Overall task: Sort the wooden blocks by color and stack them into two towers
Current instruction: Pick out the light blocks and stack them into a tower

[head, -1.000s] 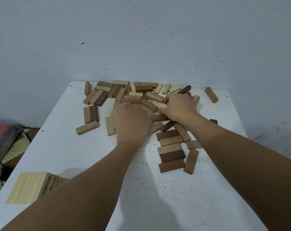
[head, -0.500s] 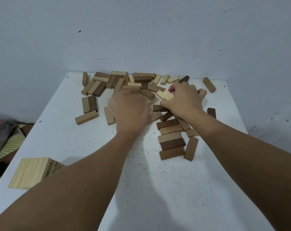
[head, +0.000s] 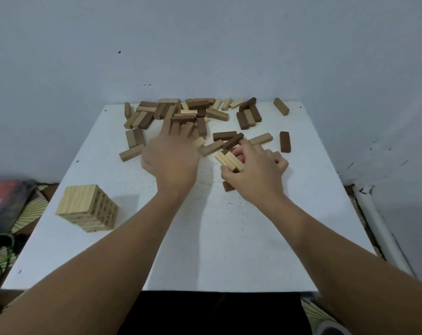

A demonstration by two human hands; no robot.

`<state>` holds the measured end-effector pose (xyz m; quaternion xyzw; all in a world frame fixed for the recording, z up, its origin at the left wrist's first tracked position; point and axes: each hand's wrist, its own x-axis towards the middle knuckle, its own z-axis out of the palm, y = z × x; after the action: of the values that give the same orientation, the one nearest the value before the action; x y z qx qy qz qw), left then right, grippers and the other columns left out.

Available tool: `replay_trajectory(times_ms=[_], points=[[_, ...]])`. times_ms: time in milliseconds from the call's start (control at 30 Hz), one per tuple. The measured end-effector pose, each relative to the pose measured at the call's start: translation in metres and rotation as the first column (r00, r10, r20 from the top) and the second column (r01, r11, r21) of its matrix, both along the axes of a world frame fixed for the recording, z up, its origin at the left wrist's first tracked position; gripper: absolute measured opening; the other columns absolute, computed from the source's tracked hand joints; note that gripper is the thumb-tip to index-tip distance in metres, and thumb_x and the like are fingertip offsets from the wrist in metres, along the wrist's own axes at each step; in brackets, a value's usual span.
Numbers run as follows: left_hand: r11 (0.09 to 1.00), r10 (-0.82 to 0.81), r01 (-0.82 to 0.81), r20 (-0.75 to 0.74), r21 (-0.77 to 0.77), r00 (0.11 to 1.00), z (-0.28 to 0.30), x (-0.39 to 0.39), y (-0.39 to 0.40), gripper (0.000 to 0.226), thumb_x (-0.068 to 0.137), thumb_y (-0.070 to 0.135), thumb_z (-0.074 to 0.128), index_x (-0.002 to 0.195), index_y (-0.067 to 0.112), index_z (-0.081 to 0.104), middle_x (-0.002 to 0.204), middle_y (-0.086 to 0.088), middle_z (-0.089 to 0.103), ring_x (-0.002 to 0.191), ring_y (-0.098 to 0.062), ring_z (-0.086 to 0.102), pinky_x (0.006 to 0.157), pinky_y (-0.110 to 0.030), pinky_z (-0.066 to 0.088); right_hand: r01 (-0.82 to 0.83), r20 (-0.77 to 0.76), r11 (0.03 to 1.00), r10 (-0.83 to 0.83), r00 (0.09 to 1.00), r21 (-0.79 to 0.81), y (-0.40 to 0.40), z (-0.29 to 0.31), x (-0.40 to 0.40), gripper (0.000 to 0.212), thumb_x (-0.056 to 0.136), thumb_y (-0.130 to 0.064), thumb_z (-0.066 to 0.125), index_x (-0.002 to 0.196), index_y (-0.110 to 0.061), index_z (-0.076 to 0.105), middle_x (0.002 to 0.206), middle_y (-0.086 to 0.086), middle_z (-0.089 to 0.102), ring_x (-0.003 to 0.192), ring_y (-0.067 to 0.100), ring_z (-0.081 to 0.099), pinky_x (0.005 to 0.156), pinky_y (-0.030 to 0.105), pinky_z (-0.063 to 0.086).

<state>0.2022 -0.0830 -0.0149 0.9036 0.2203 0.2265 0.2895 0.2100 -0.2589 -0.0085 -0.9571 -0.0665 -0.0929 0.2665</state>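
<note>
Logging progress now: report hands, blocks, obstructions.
Left hand open, reaching into loose blocks. Right hand grips pale blocks. Pale tower stands front-left. Nothing blocking.

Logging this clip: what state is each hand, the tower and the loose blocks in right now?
Left hand: open, fingers reaching into the pile.
Right hand: grips light blocks.
Light tower: standing, table's left side.
Pile: unsorted, mixed colours.
Dark tower: not started.
</note>
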Motion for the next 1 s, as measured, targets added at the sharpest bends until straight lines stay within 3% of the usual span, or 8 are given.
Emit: replay_trajectory(times_ms=[267, 467, 667, 867, 1000], points=[[0.989, -0.144, 0.141, -0.076, -0.045, 0.987, -0.018, -0.124, -0.013, 0.028, 0.09, 0.058, 0.067, 0.107, 0.037, 0.072, 0.12, 0.005, 0.049, 0.121, -0.023, 0.036, 0.098, -0.033, 0.029, -0.069, -0.028, 0.996, 0.07, 0.997, 0.049, -0.004, -0.013, -0.084, 0.028, 0.082, -0.056, 0.064, 0.102, -0.037, 0.059, 0.098, -0.017, 0.056, 0.104, 0.01, 0.052, 0.087, 0.038, 0.026], [0.958, -0.284, 0.287, -0.117, 0.012, 0.952, -0.024, -0.148, -0.015, 0.022, 0.093, 0.053, 0.065, 0.107, 0.037, 0.07, 0.092, 0.016, 0.057, 0.099, -0.018, 0.047, 0.083, -0.034, 0.027, -0.116, -0.091, 0.988, 0.125, 0.988, 0.101, -0.019, -0.032, -0.104, 0.035, 0.094, -0.064, 0.056, 0.114, -0.036, 0.063, 0.102, -0.019, 0.059, 0.105, 0.009, 0.053, 0.094, 0.037, 0.028], [0.942, -0.334, 0.332, -0.045, -0.05, 0.941, -0.024, -0.15, -0.014, 0.031, 0.093, 0.045, 0.067, 0.123, 0.036, 0.068, 0.088, 0.016, 0.063, 0.095, -0.016, 0.053, 0.09, -0.038, 0.036, -0.103, -0.044, 0.98, 0.112, 0.993, 0.172, -0.019, -0.037, -0.107, 0.023, 0.099, -0.046, 0.055, 0.118, -0.036, 0.063, 0.1, -0.019, 0.06, 0.104, 0.011, 0.054, 0.096, 0.035, 0.031], [0.859, -0.449, 0.452, -0.07, 0.239, 0.891, -0.043, -0.148, -0.018, 0.04, 0.097, 0.036, 0.062, 0.136, 0.044, 0.063, 0.094, 0.009, 0.045, 0.089, -0.014, 0.044, 0.089, -0.038, 0.034, -0.193, 0.004, 0.972, 0.194, 0.981, 0.135, -0.022, -0.04, -0.109, 0.03, 0.1, -0.041, 0.057, 0.128, -0.046, 0.065, 0.096, -0.015, 0.059, 0.101, 0.014, 0.049, 0.098, 0.037, 0.035], [0.861, -0.458, 0.445, -0.007, 0.247, 0.889, -0.048, -0.144, -0.017, 0.034, 0.095, 0.031, 0.067, 0.127, 0.041, 0.07, 0.095, 0.008, 0.041, 0.088, -0.013, 0.034, 0.084, -0.038, 0.035, -0.182, -0.006, 0.973, 0.185, 0.983, 0.139, -0.02, -0.04, -0.106, 0.027, 0.099, -0.043, 0.058, 0.123, -0.047, 0.068, 0.093, -0.016, 0.059, 0.101, 0.014, 0.049, 0.099, 0.036, 0.036]])
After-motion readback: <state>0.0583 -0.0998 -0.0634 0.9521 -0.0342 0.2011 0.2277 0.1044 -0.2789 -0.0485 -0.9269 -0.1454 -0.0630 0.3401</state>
